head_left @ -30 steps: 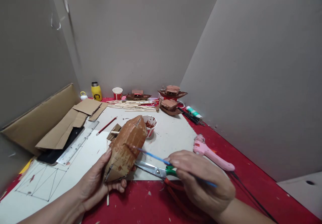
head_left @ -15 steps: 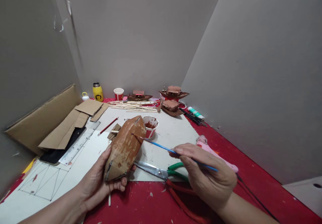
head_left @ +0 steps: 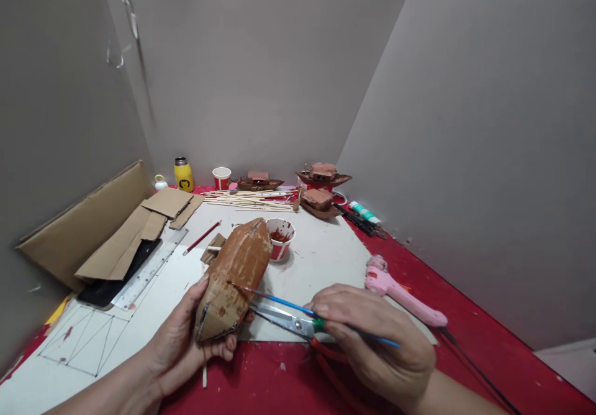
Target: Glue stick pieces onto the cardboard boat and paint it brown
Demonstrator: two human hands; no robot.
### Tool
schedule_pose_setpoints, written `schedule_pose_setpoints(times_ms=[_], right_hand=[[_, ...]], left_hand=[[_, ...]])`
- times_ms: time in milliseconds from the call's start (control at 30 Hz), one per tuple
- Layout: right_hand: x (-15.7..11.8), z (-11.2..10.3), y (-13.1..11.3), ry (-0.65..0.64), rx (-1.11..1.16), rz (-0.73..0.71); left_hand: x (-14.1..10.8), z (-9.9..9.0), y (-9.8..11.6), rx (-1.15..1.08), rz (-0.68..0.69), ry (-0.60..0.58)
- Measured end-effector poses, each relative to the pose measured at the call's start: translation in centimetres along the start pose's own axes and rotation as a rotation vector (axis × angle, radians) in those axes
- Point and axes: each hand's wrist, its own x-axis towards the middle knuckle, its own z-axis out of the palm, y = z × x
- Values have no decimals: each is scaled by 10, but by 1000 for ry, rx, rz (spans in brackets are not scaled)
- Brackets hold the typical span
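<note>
A cardboard boat hull (head_left: 239,266), partly coated in brown paint, rests tilted in my left hand (head_left: 186,334), whose fingers wrap beneath it. Bare cardboard shows at its near end. My right hand (head_left: 372,340) pinches a blue paintbrush (head_left: 291,305), and the brush tip touches the side of the hull at its lower left. Just beyond the hull stands a paper cup (head_left: 280,241) with brown paint inside. Scissors (head_left: 293,323) with green and red handles lie under the brush, partly hidden by my right hand.
Finished-looking brown model boats (head_left: 321,199) sit at the back, beside thin wooden sticks (head_left: 251,199). A pink glue gun (head_left: 405,294) lies on the right. On the left are cardboard pieces (head_left: 116,241), a ruler (head_left: 149,269) and a pencil (head_left: 202,238). A yellow bottle (head_left: 183,176) stands behind.
The brush tip has moved down along the hull toward its near end, and my right hand has shifted slightly down and left. The view has tilted slightly. My left hand keeps its hold.
</note>
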Motion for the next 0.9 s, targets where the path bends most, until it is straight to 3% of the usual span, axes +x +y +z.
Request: schedule_pose_setpoints(times_ms=[167,233,400,600,800,900], right_hand=[[-4,-2,5,253,-148,140],[-3,0,3,208,-113,122],[0,5,-4,-53,71,21],[-7,0,5,191,-92,145],[-5,4,-5,-73,35,49],[-5,2,-4,87,-111,144]], left_hand=[[1,-2,1,-8,-1,12],[1,-2,2,-8,-1,-3],[1,-1,2,-19,2,-67],[1,0,5,-70,-33,-109],[1,-1,10,-71,-2,-120],[2,-2,10,-73,-12,-144]])
